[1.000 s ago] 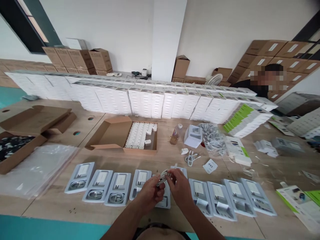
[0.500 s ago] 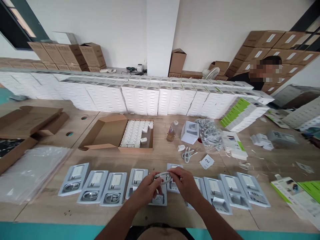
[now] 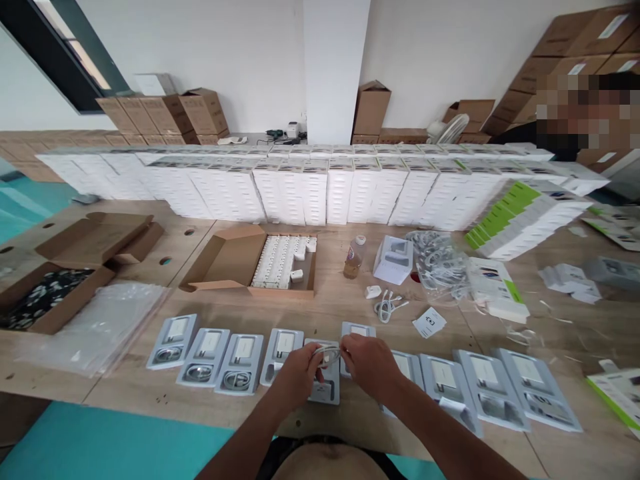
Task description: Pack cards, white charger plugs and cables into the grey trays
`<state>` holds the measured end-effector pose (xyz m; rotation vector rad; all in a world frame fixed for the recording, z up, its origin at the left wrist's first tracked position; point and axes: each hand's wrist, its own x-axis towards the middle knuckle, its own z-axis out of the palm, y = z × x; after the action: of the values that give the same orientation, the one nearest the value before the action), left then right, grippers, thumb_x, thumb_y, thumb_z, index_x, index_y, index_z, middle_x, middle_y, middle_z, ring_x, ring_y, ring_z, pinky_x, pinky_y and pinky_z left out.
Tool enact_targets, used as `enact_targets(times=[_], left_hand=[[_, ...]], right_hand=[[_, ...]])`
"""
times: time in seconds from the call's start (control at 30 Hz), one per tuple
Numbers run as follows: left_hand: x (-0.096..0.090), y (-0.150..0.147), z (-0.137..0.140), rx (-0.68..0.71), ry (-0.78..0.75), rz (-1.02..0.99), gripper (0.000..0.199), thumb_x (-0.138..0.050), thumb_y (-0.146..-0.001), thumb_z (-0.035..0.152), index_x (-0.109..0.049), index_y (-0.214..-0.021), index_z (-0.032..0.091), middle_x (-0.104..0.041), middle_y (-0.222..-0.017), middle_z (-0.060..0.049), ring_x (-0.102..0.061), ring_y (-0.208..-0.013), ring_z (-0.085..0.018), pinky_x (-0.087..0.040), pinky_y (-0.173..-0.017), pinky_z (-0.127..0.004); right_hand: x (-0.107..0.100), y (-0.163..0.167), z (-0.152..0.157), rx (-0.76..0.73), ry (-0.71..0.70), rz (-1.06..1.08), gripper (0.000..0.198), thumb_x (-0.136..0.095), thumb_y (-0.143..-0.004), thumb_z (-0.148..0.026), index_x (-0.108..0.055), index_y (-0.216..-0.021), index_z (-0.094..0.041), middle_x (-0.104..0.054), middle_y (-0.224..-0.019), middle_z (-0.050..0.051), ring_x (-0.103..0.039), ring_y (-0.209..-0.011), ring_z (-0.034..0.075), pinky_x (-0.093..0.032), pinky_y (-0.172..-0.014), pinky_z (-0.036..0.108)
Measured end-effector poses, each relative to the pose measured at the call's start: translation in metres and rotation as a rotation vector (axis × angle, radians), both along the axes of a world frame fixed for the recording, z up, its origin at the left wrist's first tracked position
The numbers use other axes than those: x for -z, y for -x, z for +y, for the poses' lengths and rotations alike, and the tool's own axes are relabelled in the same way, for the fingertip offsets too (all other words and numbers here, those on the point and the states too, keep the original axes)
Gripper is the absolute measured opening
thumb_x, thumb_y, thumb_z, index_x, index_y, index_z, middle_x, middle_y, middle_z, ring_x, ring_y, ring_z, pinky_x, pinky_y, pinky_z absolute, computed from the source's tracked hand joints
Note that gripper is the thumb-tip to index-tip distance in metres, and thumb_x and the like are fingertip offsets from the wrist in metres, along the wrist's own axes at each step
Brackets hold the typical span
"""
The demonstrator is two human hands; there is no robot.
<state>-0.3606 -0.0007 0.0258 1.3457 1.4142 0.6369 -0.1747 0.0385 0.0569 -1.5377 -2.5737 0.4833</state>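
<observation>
A coiled white cable point(image 3: 328, 355) is held between my two hands, above the row of trays. My left hand point(image 3: 299, 370) grips the coil from its left side, fingers closed. My right hand point(image 3: 364, 360) pinches the coil's right side. Beneath them is a grey plastic tray point(image 3: 327, 393), partly hidden by the hands. To the left, another tray point(image 3: 239, 363) holds a white charger block and a coiled cable. On the right, a tray point(image 3: 493, 387) has a white block in its upper part, with no cable seen in its lower pocket.
An open cardboard box point(image 3: 285, 291) holds rows of white adapters. Nearby are a bottle point(image 3: 354, 257), a loose cable point(image 3: 387, 307), printed cards point(image 3: 429, 323) and a bag of cables point(image 3: 440, 267). Stacked white boxes point(image 3: 290, 193) line the back. Another person point(image 3: 565, 133) is at the far right.
The camera view has shifted, so the table looks displaced. Both hands still hold the coiled cable, my right hand now closer in around it.
</observation>
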Motion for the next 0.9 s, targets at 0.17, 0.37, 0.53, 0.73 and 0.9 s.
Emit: enact_targets(times=[0.17,0.37,0.53,0.73,0.9], left_hand=[[0.014,-0.004,-0.002,-0.038,-0.186,0.257,0.028,-0.034,-0.095,0.03,-0.06,-0.086,0.022,-0.058,-0.062,-0.001,-0.055,-0.062,-0.019,-0.035,-0.063,-0.03],[0.026,-0.009,-0.005,-0.159,-0.12,0.027,0.031,-0.033,-0.096,0.039,-0.057,-0.091,0.02,-0.058,-0.064,0.001,-0.054,-0.055,-0.014,-0.038,-0.057,-0.027],[0.034,-0.009,-0.005,-0.207,0.049,-0.398,0.03,-0.045,-0.09,0.045,-0.055,-0.094,0.017,-0.056,-0.07,0.001,-0.052,-0.059,-0.013,-0.038,-0.049,-0.023],[0.023,0.011,-0.012,-0.012,0.032,-0.135,0.021,-0.043,-0.092,0.037,-0.054,-0.091,0.019,-0.057,-0.063,0.003,-0.05,-0.058,-0.013,-0.039,-0.059,-0.025],[0.008,0.03,-0.038,0.241,0.028,0.043,0.016,-0.043,-0.09,0.027,-0.058,-0.091,0.021,-0.061,-0.07,0.002,-0.057,-0.07,-0.015,-0.04,-0.068,-0.026]], right_hand=[[0.016,0.009,0.004,0.162,0.265,0.387,0.011,-0.051,-0.088,-0.025,-0.057,-0.08,-0.021,-0.066,-0.067,0.0,-0.063,-0.061,0.016,-0.036,-0.058,0.026],[0.051,0.033,-0.001,0.403,0.656,1.022,0.021,-0.052,-0.084,-0.04,-0.049,-0.079,-0.02,-0.063,-0.062,-0.002,-0.063,-0.051,0.016,-0.039,-0.046,0.023],[0.066,0.044,-0.019,0.515,0.678,1.14,0.025,-0.054,-0.081,-0.046,-0.049,-0.081,-0.021,-0.062,-0.062,-0.002,-0.061,-0.049,0.017,-0.038,-0.043,0.024],[0.052,0.031,-0.025,0.396,0.187,0.616,0.023,-0.063,-0.074,-0.027,-0.06,-0.096,-0.02,-0.065,-0.088,0.004,-0.058,-0.072,0.017,-0.043,-0.067,0.029],[0.055,0.013,-0.034,0.113,0.531,0.603,0.013,-0.061,-0.079,-0.028,-0.065,-0.089,-0.022,-0.065,-0.079,0.0,-0.055,-0.068,0.014,-0.04,-0.064,0.026]])
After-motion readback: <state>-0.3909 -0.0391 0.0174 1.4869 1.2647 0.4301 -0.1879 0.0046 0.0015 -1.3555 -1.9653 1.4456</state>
